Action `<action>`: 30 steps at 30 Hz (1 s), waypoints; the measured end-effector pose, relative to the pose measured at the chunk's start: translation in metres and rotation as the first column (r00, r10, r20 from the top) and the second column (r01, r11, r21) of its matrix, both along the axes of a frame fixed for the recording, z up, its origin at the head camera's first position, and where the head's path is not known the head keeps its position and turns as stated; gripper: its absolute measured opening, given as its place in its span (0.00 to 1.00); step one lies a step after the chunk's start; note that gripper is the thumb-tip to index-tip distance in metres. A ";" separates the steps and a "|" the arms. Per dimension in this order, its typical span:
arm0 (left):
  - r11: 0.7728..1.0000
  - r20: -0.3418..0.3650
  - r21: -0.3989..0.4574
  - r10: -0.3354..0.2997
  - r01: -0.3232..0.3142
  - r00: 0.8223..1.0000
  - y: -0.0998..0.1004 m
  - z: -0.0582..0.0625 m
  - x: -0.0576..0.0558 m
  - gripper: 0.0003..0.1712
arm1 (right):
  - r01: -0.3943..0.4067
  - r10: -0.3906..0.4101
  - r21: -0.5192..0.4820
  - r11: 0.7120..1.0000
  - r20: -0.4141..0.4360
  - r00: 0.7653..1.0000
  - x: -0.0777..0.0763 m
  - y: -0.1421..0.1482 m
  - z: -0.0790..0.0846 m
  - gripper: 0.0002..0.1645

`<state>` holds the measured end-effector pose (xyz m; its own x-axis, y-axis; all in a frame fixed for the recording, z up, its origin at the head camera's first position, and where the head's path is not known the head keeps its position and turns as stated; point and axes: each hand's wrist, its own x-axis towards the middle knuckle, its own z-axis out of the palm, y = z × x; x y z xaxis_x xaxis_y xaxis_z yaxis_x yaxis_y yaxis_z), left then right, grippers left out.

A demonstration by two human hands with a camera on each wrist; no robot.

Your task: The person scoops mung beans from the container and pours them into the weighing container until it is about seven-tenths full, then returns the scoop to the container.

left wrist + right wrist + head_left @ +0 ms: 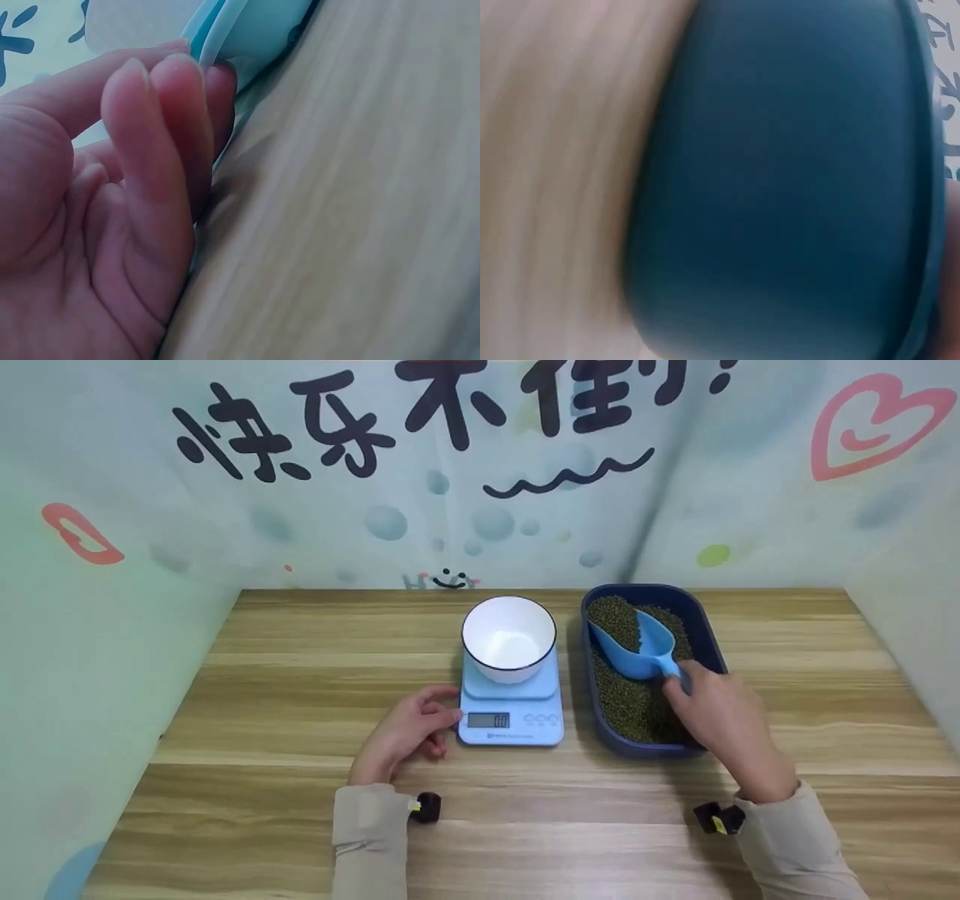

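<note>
My right hand grips the handle of a light-blue scoop, whose bowl carries a heap of small green beans, probably mung beans. The scoop is over or within a dark-blue tub of the same beans; the right wrist view shows mostly the tub's outer wall. At the left edge of a pale-blue kitchen scale, my left hand rests with loosely bent fingers, its fingertips against the scale's side. A white bowl with a dark rim stands on the scale, with no contents visible. The display reads 0.0.
Scale and tub stand side by side on a wood-grain table, a narrow gap between them. A printed backdrop rises behind the table's far edge and along its sides. Each sleeve cuff has a small black camera near it.
</note>
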<state>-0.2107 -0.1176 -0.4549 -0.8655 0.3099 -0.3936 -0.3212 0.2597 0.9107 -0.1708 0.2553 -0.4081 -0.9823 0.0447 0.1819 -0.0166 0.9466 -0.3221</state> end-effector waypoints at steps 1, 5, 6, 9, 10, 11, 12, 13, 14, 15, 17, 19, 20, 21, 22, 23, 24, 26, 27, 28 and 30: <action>1.000 0.001 0.004 0.001 -0.001 1.000 0.000 0.001 0.000 0.28 | 0.000 0.000 0.013 1.000 -0.004 1.000 -0.001 -0.001 -0.001 0.18; 1.000 -0.003 0.023 0.006 -0.006 1.000 0.000 0.006 0.000 0.28 | -0.005 0.007 0.055 0.998 -0.043 0.999 -0.007 -0.005 -0.002 0.18; 1.000 -0.005 0.027 0.008 -0.008 1.000 0.000 0.007 0.000 0.28 | -0.006 0.009 0.063 0.998 -0.047 0.999 -0.008 -0.005 -0.001 0.18; 0.999 -0.018 0.036 0.018 -0.018 1.000 0.000 0.009 -0.001 0.27 | -0.002 0.005 0.070 0.998 -0.041 0.999 -0.009 -0.005 0.003 0.18; 0.999 -0.028 0.035 0.019 -0.018 0.999 0.001 0.010 -0.001 0.27 | 0.001 0.001 0.071 0.997 -0.032 0.999 -0.009 -0.005 0.004 0.18; 0.999 -0.038 0.034 0.019 -0.017 0.999 0.001 0.010 -0.002 0.27 | 0.003 -0.001 0.072 0.997 -0.025 1.000 -0.008 -0.004 0.005 0.18; 0.999 -0.047 0.035 0.017 -0.016 0.999 0.001 0.010 -0.002 0.27 | 0.005 -0.004 0.073 0.997 -0.019 1.000 -0.008 -0.004 0.005 0.17; 0.999 -0.057 0.033 0.015 -0.013 0.998 0.002 0.010 -0.003 0.26 | 0.010 -0.009 0.072 0.997 -0.014 1.000 -0.007 -0.004 0.006 0.17; 0.999 -0.066 0.030 0.013 -0.011 0.998 0.002 0.010 -0.004 0.26 | 0.015 -0.015 0.070 0.997 -0.009 1.000 -0.007 -0.003 0.006 0.16; 1.000 -0.074 0.028 0.008 -0.006 0.997 0.003 0.009 -0.004 0.26 | 0.020 -0.019 0.069 0.997 -0.006 1.000 -0.006 -0.003 0.006 0.16; 1.000 -0.078 0.024 0.006 -0.004 0.997 0.003 0.007 -0.005 0.25 | 0.023 -0.023 0.064 0.998 -0.002 1.000 -0.006 -0.002 0.005 0.15; 1.000 -0.083 0.019 0.000 0.002 0.997 0.003 0.006 -0.006 0.25 | 0.022 -0.023 0.059 0.998 0.008 1.000 -0.006 -0.002 0.003 0.15; 1.000 -0.085 0.015 -0.005 0.006 0.996 0.003 0.005 -0.006 0.24 | 0.019 -0.020 0.056 0.998 0.016 1.000 -0.005 -0.001 0.003 0.15; 1.000 -0.088 0.012 -0.010 0.011 0.996 0.003 0.004 -0.006 0.24 | 0.016 -0.018 0.051 0.999 0.024 1.000 -0.005 -0.001 0.002 0.15; 1.000 -0.089 0.012 -0.016 0.017 0.996 0.003 0.003 -0.006 0.24 | 0.014 -0.015 0.047 0.999 0.033 0.999 -0.005 0.000 0.001 0.15; 1.000 -0.089 0.011 -0.019 0.020 0.996 0.003 0.002 -0.005 0.23 | 0.009 -0.010 0.042 0.999 0.039 0.999 -0.005 0.001 0.001 0.15; 1.000 -0.090 0.011 -0.022 0.023 0.996 0.003 0.001 -0.005 0.23 | 0.004 -0.006 0.036 0.999 0.046 0.999 -0.005 0.001 0.000 0.15; 1.000 -0.085 0.009 -0.025 0.026 0.996 0.002 -0.001 -0.003 0.22 | -0.004 0.003 0.021 1.000 0.063 0.998 -0.003 0.002 -0.001 0.15; 1.000 -0.085 0.009 -0.027 0.028 0.996 0.002 -0.002 -0.003 0.22 | -0.007 0.006 0.011 1.000 0.072 0.997 -0.003 0.003 -0.001 0.15; 1.000 -0.083 0.008 -0.027 0.027 0.996 0.001 -0.003 -0.002 0.22 | -0.012 0.011 0.001 1.000 0.080 0.997 -0.001 0.003 -0.001 0.15; 1.000 -0.083 0.003 -0.030 0.031 0.996 0.000 -0.004 -0.002 0.22 | -0.017 0.019 -0.018 1.000 0.095 0.995 0.001 0.004 0.000 0.14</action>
